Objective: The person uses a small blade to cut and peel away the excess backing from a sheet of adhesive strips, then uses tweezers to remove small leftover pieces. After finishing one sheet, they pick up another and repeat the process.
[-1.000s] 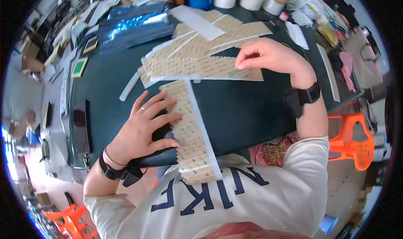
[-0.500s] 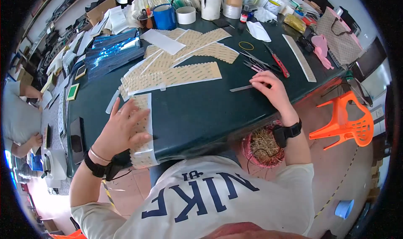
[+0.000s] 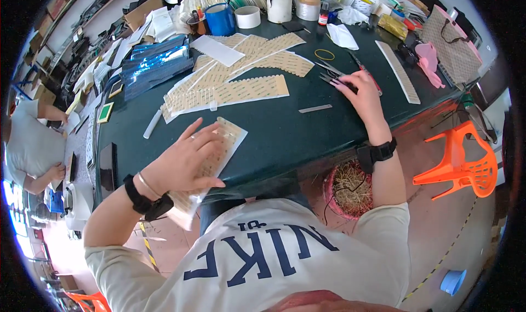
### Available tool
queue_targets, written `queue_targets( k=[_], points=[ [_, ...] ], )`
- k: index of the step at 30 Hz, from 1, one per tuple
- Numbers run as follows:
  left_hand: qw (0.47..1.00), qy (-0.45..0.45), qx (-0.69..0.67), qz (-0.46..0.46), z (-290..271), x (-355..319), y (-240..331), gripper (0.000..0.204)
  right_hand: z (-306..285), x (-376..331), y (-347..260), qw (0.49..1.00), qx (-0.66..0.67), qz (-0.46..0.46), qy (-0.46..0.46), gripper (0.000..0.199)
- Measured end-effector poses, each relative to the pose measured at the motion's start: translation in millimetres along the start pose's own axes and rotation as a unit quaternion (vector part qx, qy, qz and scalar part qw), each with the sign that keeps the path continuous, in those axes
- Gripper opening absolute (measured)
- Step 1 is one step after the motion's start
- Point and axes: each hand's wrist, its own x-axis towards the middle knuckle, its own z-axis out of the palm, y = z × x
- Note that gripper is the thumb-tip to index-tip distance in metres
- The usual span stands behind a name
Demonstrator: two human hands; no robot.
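"Patterned sheet (image 3: 230, 139), just left of the frame's centre: how to steady it?"
"Even pressure, left hand (image 3: 186, 162) spread across it: one end overhangs the worktop (image 3: 274, 142). Right hand (image 3: 361, 97) is at slim tools (image 3: 329, 78); I can't tell its grip."

The right hand (image 3: 359, 90) had left the thin grey strip (image 3: 315, 109), which was at its fingertips half a second earlier; the strip now lay apart from it on the table (image 3: 268, 147). That hand had shifted to the slender dark tools (image 3: 330, 77) farther back. Beneath the left hand (image 3: 183, 161), the tan patterned sheet (image 3: 229, 136), previously almost upright in view, had swung aslant, its near end leftward.
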Motion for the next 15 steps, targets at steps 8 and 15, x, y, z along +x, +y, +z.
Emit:
queue_targets(
  k=[8,15],
  points=[
    [0.992,0.041,-0.122,-0.007,10.6,23.6,-21.0,0.062,0.2,-0.5,16.9,0.993,-0.114,-0.011,0.023,0.018],
    [0.998,0.037,-0.051,-0.009,19.3,29.8,-6.9,0.051,-5.0,-0.8,8.1,0.985,-0.174,0.01,0.007,0.02]
  ],
)
